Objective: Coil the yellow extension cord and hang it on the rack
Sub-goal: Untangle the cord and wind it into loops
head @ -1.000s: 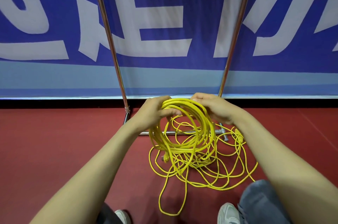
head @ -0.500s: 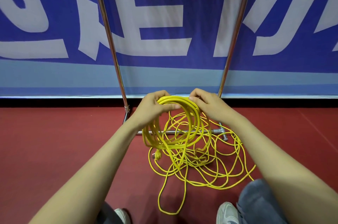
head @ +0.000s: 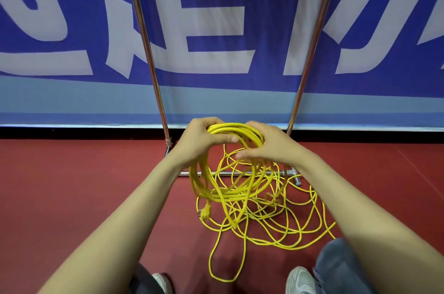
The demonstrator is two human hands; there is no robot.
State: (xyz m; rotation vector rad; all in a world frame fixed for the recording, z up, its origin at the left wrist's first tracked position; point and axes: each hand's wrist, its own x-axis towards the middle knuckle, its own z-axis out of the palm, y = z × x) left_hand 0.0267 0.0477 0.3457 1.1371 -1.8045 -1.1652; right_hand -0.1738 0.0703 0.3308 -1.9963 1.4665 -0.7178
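The yellow extension cord (head: 230, 195) is partly wound into a hanging coil, and the loose remainder lies tangled on the red floor below it. My left hand (head: 199, 140) grips the top of the coil, thumb laid across the strands. My right hand (head: 266, 143) sits on the coil's top right, fingers curled over the strands. A yellow plug (head: 206, 212) dangles at the coil's lower left. The metal rack (head: 146, 44) stands just behind, its two uprights rising out of view and a low crossbar (head: 240, 173) behind the coil.
A blue and white banner wall (head: 216, 29) closes off the space behind the rack. Red floor (head: 72, 185) stretches to both sides. My knees in jeans and two white shoes (head: 298, 279) show at the bottom edge, close to the loose cord.
The coil has sagged lower and wider under my hands. My right hand slid down across the coil's top toward the left hand, and the plug now hangs lower on the left.
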